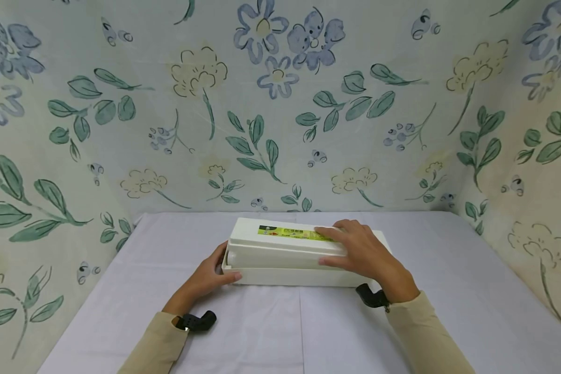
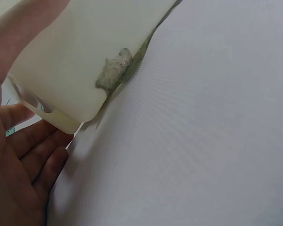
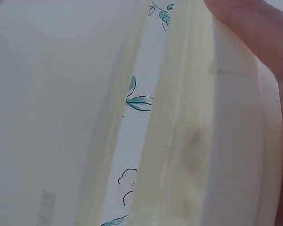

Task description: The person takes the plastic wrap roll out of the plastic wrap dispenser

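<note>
A long white plastic cling film dispenser (image 1: 285, 277) lies crosswise on the table, with a green and yellow label on its lid (image 1: 248, 229). Between the lid's front edge and the lower box, a pale rounded roll (image 1: 276, 258) shows. My left hand (image 1: 210, 275) grips the dispenser's left end, thumb on the front wall and the other fingers round the end. Lying over the right part of the lid, my right hand (image 1: 360, 246) has its fingers on top and its thumb at the front edge. A greyish patch (image 2: 115, 70) marks the dispenser's wall in the left wrist view.
A white cloth (image 1: 262, 327) with a crease down its middle covers the table. Floral fabric (image 1: 290, 130) hangs behind and along both sides. Each wrist wears a black strap with a small device (image 1: 201, 321).
</note>
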`<state>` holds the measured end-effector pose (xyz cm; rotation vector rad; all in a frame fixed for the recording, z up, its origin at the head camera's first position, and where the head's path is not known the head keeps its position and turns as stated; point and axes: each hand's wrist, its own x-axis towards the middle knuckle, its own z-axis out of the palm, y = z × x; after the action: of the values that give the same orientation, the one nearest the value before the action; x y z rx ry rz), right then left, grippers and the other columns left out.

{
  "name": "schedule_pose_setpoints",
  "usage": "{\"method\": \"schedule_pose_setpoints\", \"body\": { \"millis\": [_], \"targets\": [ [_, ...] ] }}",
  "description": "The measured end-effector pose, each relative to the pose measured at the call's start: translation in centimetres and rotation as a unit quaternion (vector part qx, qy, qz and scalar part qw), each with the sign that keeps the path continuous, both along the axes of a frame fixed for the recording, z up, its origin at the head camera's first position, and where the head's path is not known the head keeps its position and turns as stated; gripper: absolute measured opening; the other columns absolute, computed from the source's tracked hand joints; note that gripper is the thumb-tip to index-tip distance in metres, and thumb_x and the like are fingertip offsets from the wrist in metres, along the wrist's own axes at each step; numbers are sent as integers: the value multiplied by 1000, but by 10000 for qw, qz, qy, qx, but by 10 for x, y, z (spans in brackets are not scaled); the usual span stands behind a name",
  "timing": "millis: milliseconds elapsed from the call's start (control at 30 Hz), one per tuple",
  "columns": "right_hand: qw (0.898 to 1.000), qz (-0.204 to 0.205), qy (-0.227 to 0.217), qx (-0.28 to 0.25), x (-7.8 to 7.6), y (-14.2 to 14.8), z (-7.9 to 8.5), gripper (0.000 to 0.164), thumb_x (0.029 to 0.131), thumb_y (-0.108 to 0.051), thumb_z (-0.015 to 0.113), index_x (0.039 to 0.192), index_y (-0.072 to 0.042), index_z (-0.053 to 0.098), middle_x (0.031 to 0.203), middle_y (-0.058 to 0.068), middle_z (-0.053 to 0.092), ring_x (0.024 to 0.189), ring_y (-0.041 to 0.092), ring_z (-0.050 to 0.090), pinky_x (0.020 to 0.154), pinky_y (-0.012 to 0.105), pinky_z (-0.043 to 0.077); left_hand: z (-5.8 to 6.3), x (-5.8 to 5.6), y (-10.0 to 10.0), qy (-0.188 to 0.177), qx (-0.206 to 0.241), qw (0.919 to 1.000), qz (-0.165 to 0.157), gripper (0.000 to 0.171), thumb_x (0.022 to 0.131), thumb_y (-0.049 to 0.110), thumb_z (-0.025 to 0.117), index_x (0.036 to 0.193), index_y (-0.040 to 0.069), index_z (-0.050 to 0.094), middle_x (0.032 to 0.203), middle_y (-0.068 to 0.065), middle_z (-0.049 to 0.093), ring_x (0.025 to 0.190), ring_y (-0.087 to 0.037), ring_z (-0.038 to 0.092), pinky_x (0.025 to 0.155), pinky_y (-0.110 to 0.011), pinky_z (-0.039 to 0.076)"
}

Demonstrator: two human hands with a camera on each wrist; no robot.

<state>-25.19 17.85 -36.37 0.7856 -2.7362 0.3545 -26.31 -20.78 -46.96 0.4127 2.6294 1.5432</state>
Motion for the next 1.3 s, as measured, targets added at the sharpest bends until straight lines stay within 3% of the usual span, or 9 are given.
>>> {"method": "schedule_pose_setpoints", "body": {
  "millis": [567,800,933,1133,1300],
  "targets": [
    [9998,-129,91,-121,11,13,1,68,78,-60,71,139,-36,52,123,7,57,108,28,51,91,50,41,-10,6,6,1,-35,10000,58,93,77,45,79,151,32,25,150,-5,39,137,-29,35,109,-61,23],
    [9994,-55,312,-172,9,15,4,68,77,-58,73,137,-32,55,122,9,57,108,28,52,91,50,40,0,4,0,31,-196,9997,123,93,76,50,78,150,33,25,151,-1,37,138,-27,34,109,-60,25],
    [9997,-92,188,-115,9,12,6,69,77,-58,73,138,-33,54,123,9,57,111,29,51,93,52,39,5,4,-7,122,-197,9996,135,92,77,47,78,151,32,25,150,-4,38,137,-29,35,108,-61,25],
    [9994,-335,37,-53,12,18,9,68,77,-60,71,139,-36,52,125,8,56,111,29,50,91,51,40,3,1,-4,153,-158,9997,-67,90,80,45,76,151,29,25,150,-6,39,137,-29,36,109,-60,24],
    [9993,-369,3,-8,12,24,11,70,78,-61,70,139,-33,52,127,10,55,112,31,50,90,54,41,0,2,-3,116,-145,9998,59,91,78,46,77,151,30,25,149,-6,40,135,-28,38,109,-59,25]
  ]
}}
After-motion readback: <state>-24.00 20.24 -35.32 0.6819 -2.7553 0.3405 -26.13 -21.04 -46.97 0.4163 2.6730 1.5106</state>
